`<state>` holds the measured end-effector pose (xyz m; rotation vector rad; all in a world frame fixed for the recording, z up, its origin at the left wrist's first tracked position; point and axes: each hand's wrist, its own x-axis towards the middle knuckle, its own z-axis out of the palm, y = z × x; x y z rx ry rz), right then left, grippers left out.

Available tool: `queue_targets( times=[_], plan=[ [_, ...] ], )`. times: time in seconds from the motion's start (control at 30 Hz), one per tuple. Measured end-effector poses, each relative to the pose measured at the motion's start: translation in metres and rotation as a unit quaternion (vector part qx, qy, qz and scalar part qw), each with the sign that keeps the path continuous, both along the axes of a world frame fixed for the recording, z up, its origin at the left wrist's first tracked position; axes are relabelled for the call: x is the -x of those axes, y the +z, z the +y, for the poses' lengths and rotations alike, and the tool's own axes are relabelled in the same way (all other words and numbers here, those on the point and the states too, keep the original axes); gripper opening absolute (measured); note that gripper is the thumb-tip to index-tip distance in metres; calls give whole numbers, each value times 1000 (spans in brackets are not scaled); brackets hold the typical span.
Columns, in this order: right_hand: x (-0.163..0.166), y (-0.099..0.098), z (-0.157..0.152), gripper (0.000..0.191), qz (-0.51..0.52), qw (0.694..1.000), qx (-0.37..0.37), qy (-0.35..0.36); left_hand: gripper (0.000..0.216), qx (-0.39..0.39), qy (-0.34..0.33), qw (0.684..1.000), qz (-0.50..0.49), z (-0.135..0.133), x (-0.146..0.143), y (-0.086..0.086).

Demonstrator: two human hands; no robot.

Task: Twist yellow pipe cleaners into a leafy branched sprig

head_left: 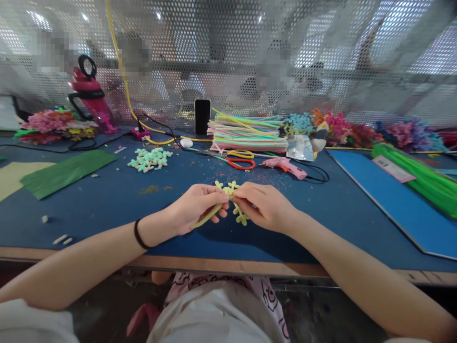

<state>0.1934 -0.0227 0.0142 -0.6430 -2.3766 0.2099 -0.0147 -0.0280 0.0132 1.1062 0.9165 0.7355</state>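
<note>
My left hand point(194, 207) and my right hand point(264, 205) meet over the front middle of the blue table point(117, 195). Both pinch a yellow-green pipe-cleaner flower piece point(235, 202). Its small petals stick out above and below my fingertips. A yellow-green stem point(207, 217) runs down under my left fingers. A black band circles my left wrist.
Behind my hands lie orange-handled scissors point(240, 163), a pink glue gun point(285, 166), a stack of pastel pipe cleaners point(248, 132), a pile of pale green flowers point(150, 158) and a black phone point(202, 116). Green paper point(64, 172) lies left, a green bundle point(421, 178) right, a pink bottle point(93, 102) at the back left.
</note>
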Motion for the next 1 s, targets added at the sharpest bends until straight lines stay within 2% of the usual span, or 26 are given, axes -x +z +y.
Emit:
queue_targets(
  times=[0.03, 0.1, 0.13, 0.17, 0.2, 0.27, 0.3, 0.33, 0.37, 0.4, 0.43, 0.57, 0.67, 0.73, 0.9, 1.0],
  plan=[
    [1, 0, -1, 14, 4, 1000, -6, 0, 18, -1, 2, 1000, 3, 0, 0, 0],
    [4, 2, -5, 14, 41, 997, 59, -13, 16, -30, 9, 999, 17, -2, -1, -1],
    [6, 4, -7, 16, 65, 988, 134, -26, 14, -56, 12, 998, 29, -3, -2, -1],
    [8, 6, -8, 19, 85, 965, 244, -37, 13, -85, 12, 995, 43, -4, -2, -2],
    [11, 8, -9, 22, 106, 923, 366, -48, 11, -116, 12, 991, 58, -5, -3, -2],
    [14, 11, -9, 21, 136, 801, 581, -58, 10, -162, 11, 983, 82, -7, -3, -3],
    [14, 12, -8, 19, 148, 745, 647, -56, 10, -168, 14, 982, 88, -7, -4, -3],
    [15, 12, -7, 18, 160, 709, 685, -51, 10, -162, 19, 983, 86, -7, -4, -2],
    [15, 12, -6, 19, 175, 694, 697, -44, 11, -145, 27, 986, 78, -7, -4, -2],
    [15, 12, -5, 21, 194, 698, 688, -38, 12, -122, 35, 990, 65, -6, -4, -2],
    [14, 11, -5, 24, 215, 714, 665, -33, 14, -98, 40, 993, 50, -6, -4, -1],
    [14, 7, -7, 34, 235, 819, 521, -50, 19, -43, 44, 998, -4, -3, -2, -1],
    [16, 5, -9, 30, 199, 869, 447, -72, 20, -20, 34, 999, -28, -3, 0, -3],
    [18, 5, -9, 28, 188, 879, 431, -81, 22, -16, 29, 999, -32, -2, 0, -5],
    [17, 3, -7, 32, 196, 861, 462, -83, 23, -29, 15, 999, -12, 2, 0, -8],
    [16, 0, -6, 34, 166, 859, 475, -93, 24, -42, 31, 999, -8, 2, -1, -9]
  ],
)
